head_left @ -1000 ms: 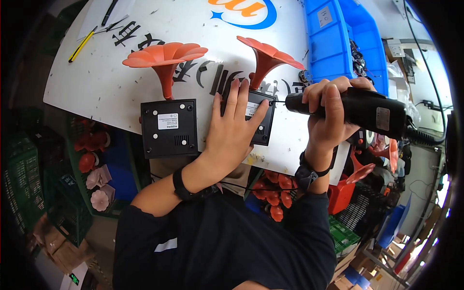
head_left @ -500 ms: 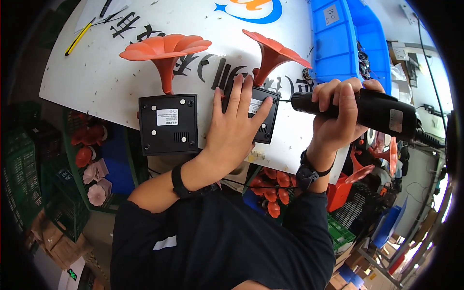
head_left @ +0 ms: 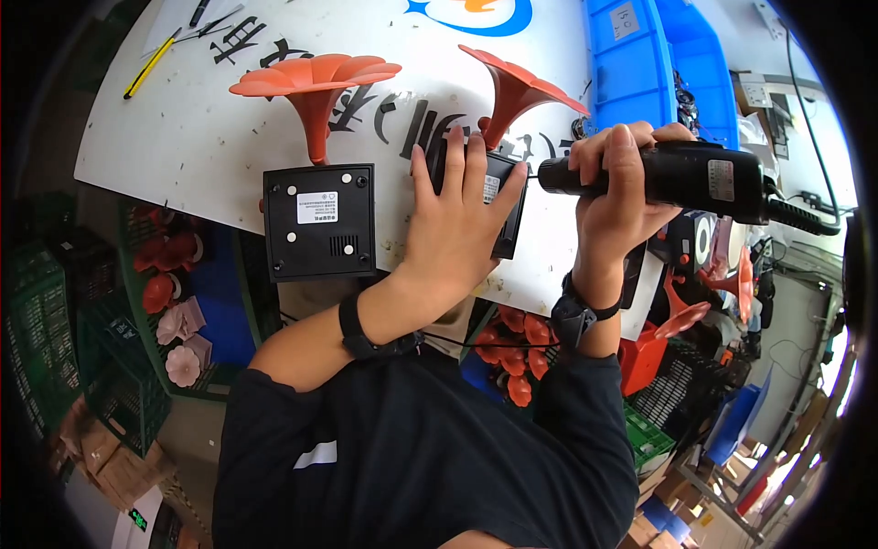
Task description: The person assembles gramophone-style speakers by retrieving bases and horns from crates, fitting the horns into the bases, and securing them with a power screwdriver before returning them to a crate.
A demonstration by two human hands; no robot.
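Note:
My left hand (head_left: 453, 215) lies over a black box (head_left: 508, 236) with its fingers spread. This box is tilted, and a red flower-shaped horn (head_left: 514, 91) rises from its far side. In my right hand (head_left: 622, 188) is a black electric screwdriver (head_left: 681, 176), held level with its nose pointing left at the box's right edge. The bit does not show clearly. To the left, a second black box (head_left: 320, 252) lies with its underside up, showing a white label, several pale round pads and a small grille. Its own red flower-shaped horn (head_left: 315, 87) stands beyond it.
A yellow utility knife (head_left: 151, 64) lies on the white table (head_left: 174, 137) at far left. Blue bins (head_left: 626, 82) stand at back right. Green crates (head_left: 242, 311) with red and pink flower-shaped parts are below the table edge. A cord (head_left: 800, 220) trails from the screwdriver.
The screwdriver has come left, closer to the box, and the bit seen earlier is now mostly hidden. The box under my left hand has tilted more.

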